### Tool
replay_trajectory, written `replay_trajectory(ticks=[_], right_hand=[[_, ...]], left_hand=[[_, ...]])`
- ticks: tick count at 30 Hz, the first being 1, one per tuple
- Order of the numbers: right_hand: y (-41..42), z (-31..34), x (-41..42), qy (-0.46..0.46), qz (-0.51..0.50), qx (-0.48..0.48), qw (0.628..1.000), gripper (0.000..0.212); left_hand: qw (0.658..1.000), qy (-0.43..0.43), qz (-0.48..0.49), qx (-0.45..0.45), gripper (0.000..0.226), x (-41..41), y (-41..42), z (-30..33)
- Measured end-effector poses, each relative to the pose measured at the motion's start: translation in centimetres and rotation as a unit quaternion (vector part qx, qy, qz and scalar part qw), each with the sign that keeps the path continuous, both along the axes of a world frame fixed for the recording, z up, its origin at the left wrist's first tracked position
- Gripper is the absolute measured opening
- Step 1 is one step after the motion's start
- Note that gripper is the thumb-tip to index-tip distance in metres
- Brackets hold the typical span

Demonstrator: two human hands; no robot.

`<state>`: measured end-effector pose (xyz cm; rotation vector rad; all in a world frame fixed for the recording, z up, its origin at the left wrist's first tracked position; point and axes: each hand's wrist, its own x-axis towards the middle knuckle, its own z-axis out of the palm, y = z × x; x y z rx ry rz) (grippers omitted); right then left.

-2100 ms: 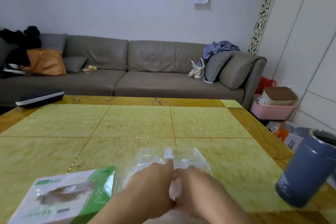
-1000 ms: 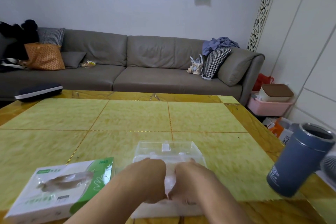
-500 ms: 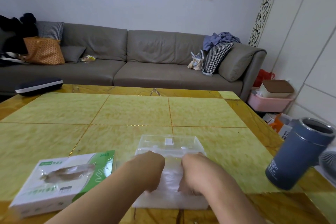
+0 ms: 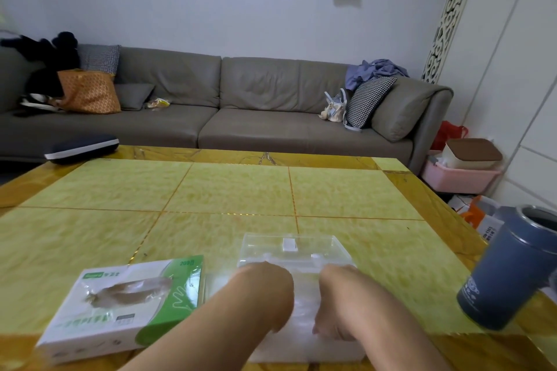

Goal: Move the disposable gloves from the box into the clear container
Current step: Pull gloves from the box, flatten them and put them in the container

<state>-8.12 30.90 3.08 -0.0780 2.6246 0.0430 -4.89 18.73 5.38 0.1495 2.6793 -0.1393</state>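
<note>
Two bare hands, knuckles up, set down inside the clear container (image 4: 294, 253) at 6 o'clock on the yellow-green tiled table (image 4: 235, 190).
- Left hand (image 4: 265, 295): fingers folded under and out of sight; whether they clamp the film cannot be told.
- Right hand (image 4: 340, 304): likewise curled downward, fingertips hidden against the pile.
- Disposable gloves (image 4: 303, 310): a cloudy, translucent stack lying in the container between and beneath both hands.
- Glove box (image 4: 120, 307): white and green carton, flat on the table at 8 o'clock, just beside the container; more film shows through its oval top opening.
- Blue-grey tumbler (image 4: 509, 271): open-topped, at 4 o'clock near the table's right edge, well apart from the container.
- Grey sofa (image 4: 241, 105): at 12 o'clock beyond the table, with cushions and bags on it.
</note>
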Motion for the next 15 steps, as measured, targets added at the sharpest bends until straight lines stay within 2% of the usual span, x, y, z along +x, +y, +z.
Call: replay_trajectory(ticks=[5, 6, 8, 10, 12, 15], right_hand=[[-0.1, -0.1, -0.3, -0.037, -0.004, -0.022, 0.999, 0.017], [-0.2, -0.1, -0.2, -0.026, -0.008, -0.032, 0.999, 0.023], [-0.3, -0.4, 0.2, -0.012, -0.030, -0.048, 0.998, 0.052], [-0.1, -0.6, 0.6, -0.002, -0.035, -0.061, 0.997, 0.063], [-0.1, -0.5, 0.9, 0.006, -0.014, -0.077, 0.997, 0.053], [-0.1, 0.2, 1.4, 0.042, 0.032, -0.088, 0.995, 0.007]], left_hand=[[0.998, -0.057, -0.014, -0.038, 0.047, -0.6, 0.6, 0.0], [0.997, -0.066, -0.013, -0.035, 0.044, -0.6, 0.6, -0.1], [0.997, -0.072, -0.009, -0.018, 0.035, -0.5, 0.4, -0.1], [0.998, -0.068, 0.003, 0.001, 0.030, -0.3, 0.0, -0.1], [0.998, -0.055, 0.019, 0.027, 0.028, 0.2, -0.4, 0.0], [0.998, -0.029, 0.030, 0.055, 0.026, 0.8, -1.0, 0.2]])
